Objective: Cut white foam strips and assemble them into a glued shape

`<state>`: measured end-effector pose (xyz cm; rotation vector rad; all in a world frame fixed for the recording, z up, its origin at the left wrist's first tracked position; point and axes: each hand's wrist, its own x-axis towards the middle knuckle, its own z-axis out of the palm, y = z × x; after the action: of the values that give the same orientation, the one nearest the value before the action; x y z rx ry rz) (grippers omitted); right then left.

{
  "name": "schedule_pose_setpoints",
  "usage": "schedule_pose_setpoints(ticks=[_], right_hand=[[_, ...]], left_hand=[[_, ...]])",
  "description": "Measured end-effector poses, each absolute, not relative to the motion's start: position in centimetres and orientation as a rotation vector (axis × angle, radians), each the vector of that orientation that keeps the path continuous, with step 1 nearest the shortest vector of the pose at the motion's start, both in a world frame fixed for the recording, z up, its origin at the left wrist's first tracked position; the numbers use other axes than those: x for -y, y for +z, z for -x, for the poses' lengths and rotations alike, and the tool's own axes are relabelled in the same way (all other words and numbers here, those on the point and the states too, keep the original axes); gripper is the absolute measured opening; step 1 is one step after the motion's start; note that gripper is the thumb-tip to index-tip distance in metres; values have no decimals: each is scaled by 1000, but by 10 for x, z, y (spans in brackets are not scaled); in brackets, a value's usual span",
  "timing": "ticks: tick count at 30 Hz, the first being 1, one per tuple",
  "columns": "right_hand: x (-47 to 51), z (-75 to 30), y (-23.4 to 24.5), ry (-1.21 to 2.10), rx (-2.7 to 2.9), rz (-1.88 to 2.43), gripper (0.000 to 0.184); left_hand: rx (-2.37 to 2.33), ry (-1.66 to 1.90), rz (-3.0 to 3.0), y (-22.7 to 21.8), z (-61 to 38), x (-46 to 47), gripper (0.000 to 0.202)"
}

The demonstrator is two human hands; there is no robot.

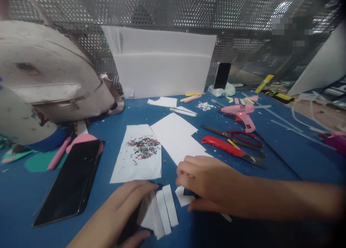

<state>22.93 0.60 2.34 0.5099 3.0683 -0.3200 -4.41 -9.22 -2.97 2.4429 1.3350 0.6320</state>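
Observation:
Several white paper strips [167,208] lie side by side on the blue table, close to me. Over their left side arches my left hand [121,208], thumb and fingers apart, its fingertips near the strips' top ends. To the right, a small white paper piece [183,197] shows at the curled fingers of my right hand [213,185]; part of it is hidden beneath the hand. Beyond both hands, a white sheet [137,172] carries a heap of colourful small bits [144,147]. Larger white paper [175,136] lies next to it, partly behind my right hand.
A black phone [70,179] lies at left, before a pale backpack [59,75]. At right are red-handled pliers [224,145], scissors [238,135] and a pink glue gun [242,114]. A white board [164,67] and an upright phone [222,76] stand behind.

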Motion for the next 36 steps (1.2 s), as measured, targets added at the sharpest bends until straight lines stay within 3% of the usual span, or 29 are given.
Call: schedule_pose_setpoints(ticks=[9,17,23,29,36], right_hand=[[2,-257,23,-503,-3081,-813,59],[10,-308,13,-232,-3029,-1085,88],[14,-316,3,-259,-3015,-1154,76],[9,-322,-3,-238,-3031,-1212,66],[7,-328,-6,-285,-3077,-1201,67]], left_hand=[[-1283,501,-2362,-20,39,88,76],[-1257,501,-2372,-2,38,75,56],[-1360,632,-2313,32,22,8,32],[-1520,562,-2326,28,3,-79,39],[-1597,591,-2177,8,-14,-124,27]])
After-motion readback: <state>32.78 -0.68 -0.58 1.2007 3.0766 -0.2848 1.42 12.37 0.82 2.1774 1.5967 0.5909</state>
